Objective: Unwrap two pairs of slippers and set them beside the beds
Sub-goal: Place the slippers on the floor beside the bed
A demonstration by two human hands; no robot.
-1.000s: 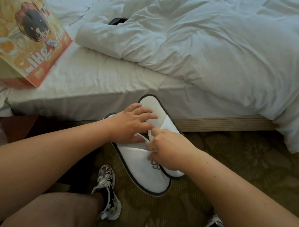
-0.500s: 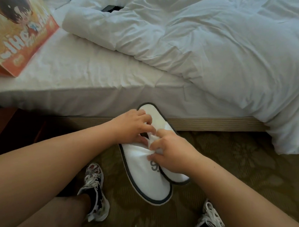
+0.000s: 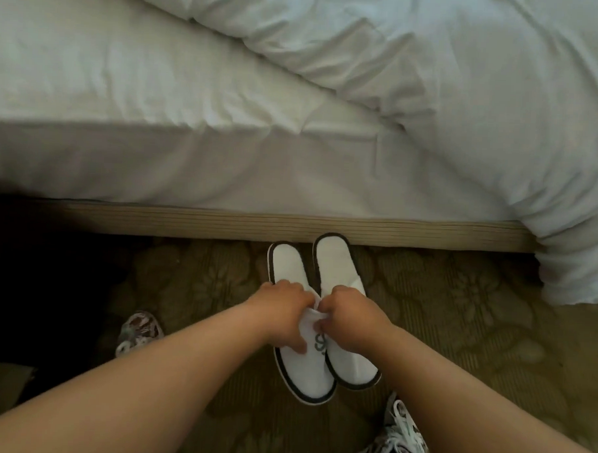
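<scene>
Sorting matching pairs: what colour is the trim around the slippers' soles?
Dark, black or near it, round the white slippers; head view.

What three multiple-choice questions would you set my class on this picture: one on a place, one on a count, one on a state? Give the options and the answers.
1. Where do the slippers lie?
A. On a chair
B. On the carpet beside the bed
C. In a drawer

2. How many slippers show?
A. One
B. Four
C. Two

3. What are the left hand and the right hand doing?
A. Both grip the slippers' white fabric
B. Both hang idle
C. Both hold a cup

Answers:
1 B, since they lie flat on the patterned carpet at the foot of the bed's side.
2 C, since one pair lies side by side.
3 A, since the fingers of both hands curl into the fabric where the two slippers meet.
</scene>
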